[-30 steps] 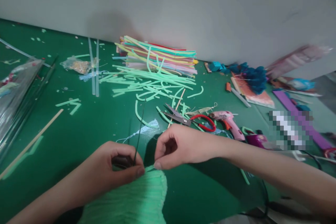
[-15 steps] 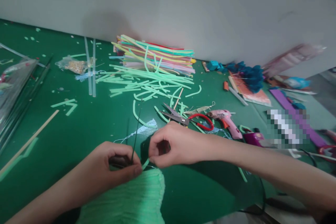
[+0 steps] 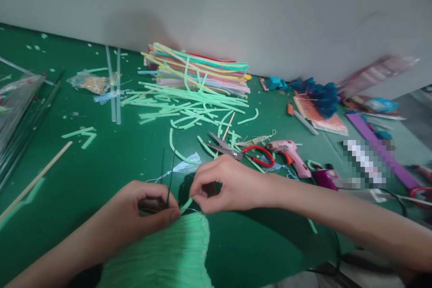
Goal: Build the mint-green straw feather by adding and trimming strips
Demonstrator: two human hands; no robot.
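My left hand (image 3: 151, 207) is closed in a pinch on a short green pipe cleaner (image 3: 186, 206), and a thin dark wire stem (image 3: 171, 173) rises from between its fingers. From the other side, my right hand (image 3: 216, 184) pinches the far end of the same pipe cleaner between thumb and fingertips. Just below both hands lies a light green ribbed piece (image 3: 168, 252), its upper edge touching or very near the left fingertips. Beyond the right hand are red-handled scissors (image 3: 232, 150) with blades parted, and a pale blue tassel (image 3: 187, 165).
Loose green pipe cleaners (image 3: 189, 99) lie before a multicoloured bundle (image 3: 202, 69) by the wall. A pink glue gun (image 3: 292, 155) sits to the right. Two clear glue sticks (image 3: 115, 85), a bag of beads (image 3: 91, 82) and a wooden stick (image 3: 40, 175) are at left.
My right fingertips have moved slightly up, and a little more of the pipe cleaner shows between the hands. The view has shifted slightly; both hands keep their pinch.
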